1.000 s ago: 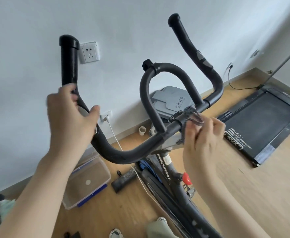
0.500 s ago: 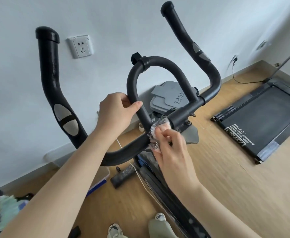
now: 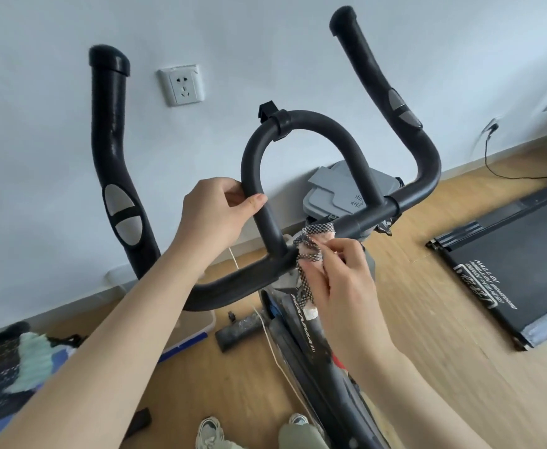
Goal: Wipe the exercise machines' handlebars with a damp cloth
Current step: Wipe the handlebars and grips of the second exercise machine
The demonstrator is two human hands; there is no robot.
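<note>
**Cloth at the centre joint: watch the loose tail**

Your left hand (image 3: 215,218) wraps the left leg of the black foam-padded loop bar (image 3: 301,124), thumb across the front, steadying the exercise bike's black curved handlebar (image 3: 239,283). Your right hand (image 3: 340,280) pinches the pink cloth with the black-and-white mesh edging (image 3: 312,243) between fingertips and thumb, pressing it onto the crossbar where the loop's left leg meets it.

What could go wrong: a strip of the cloth hangs down below your fingers, in front of the bike frame (image 3: 301,325). If you slide along the bar with that tail loose, it may catch on the bracket hardware under the joint, and the fingertip pinch could lose the cloth. The joint also looks awkward: a flat pass is likely to skip the crease where the two tubes meet. A hard push with only the left hand bracing may rock the bike.

The crossbar's long axis runs from lower left to upper right, rising towards the right horn (image 3: 372,69), which points up and slightly left. The left horn (image 3: 110,124) stands nearly upright. The bunched cloth lies across that axis, tail pointing down.
</note>
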